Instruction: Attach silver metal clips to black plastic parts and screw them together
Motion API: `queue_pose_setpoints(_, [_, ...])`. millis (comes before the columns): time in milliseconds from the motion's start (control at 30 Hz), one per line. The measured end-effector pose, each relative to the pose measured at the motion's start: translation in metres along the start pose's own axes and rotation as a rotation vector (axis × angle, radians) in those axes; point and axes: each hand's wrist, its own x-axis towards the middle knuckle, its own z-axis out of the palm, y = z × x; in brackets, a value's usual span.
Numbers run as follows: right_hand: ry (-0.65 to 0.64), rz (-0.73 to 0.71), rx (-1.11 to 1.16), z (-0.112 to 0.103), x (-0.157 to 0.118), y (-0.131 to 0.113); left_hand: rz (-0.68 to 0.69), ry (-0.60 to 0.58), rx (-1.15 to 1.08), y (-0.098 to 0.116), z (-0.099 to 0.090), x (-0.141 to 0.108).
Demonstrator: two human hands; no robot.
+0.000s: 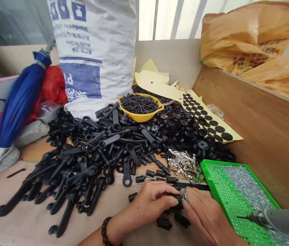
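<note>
Nearest: a grey power screwdriver [285, 222] sits at lower right, its metal bit pointing left above a green plastic tray [217, 174], touching neither hand.

Left hand [149, 205]: a dark bead bracelet [105, 231] circles the wrist; the grip is narrow, with thumb and fingers closed on a black plastic cylinder [176, 201].

Right hand [207, 218]: a ring [185, 194] shows on one finger; the grip is narrow too, its fingertips pressed against the other end of the same cylinder.

Held part: between the two hands, just above the worktop [18, 205].

Beside the hands: loose black plastic sleeves [164, 223] lie around them, with more in a row just ahead.

Ahead: a heap of black plastic lever arms [88, 171] spreads left; black plastic discs [177, 126] lie right, with silver metal clips [182, 164] at their edge.

Behind: a yellow plastic bowl [140, 108] of black screws [139, 103] sits on the heap, before a white woven sack [93, 51].
</note>
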Motion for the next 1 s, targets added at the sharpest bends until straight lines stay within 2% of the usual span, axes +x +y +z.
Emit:
queue_pose_setpoints(133, [0.009, -0.014, -0.025, 0.003, -0.002, -0.003, -0.100, 0.009, -0.091, -0.006, 0.002, 0.000])
queue_pose_setpoints(200, [0.016, -0.002, -0.017, 0.005, -0.003, -0.003, -0.091, 0.026, -0.092, -0.008, 0.004, 0.000])
queue_pose_setpoints(367, [-0.025, 0.059, 0.074, 0.005, -0.005, -0.001, 0.084, 0.070, 0.090, -0.004, 0.006, -0.001])
queue_pose_setpoints(633, [-0.049, -0.011, -0.085, 0.005, -0.009, 0.003, 0.285, -0.052, 0.566, -0.010, 0.004, -0.003])
queue_pose_setpoints(833, [-0.034, -0.037, -0.119, 0.007, -0.009, -0.001, 0.399, 0.008, 0.606, -0.012, 0.006, -0.004])
queue_pose_setpoints(1000, [-0.014, 0.042, -0.076, 0.016, -0.017, -0.003, 0.479, 0.093, 0.662, -0.014, 0.007, -0.005])
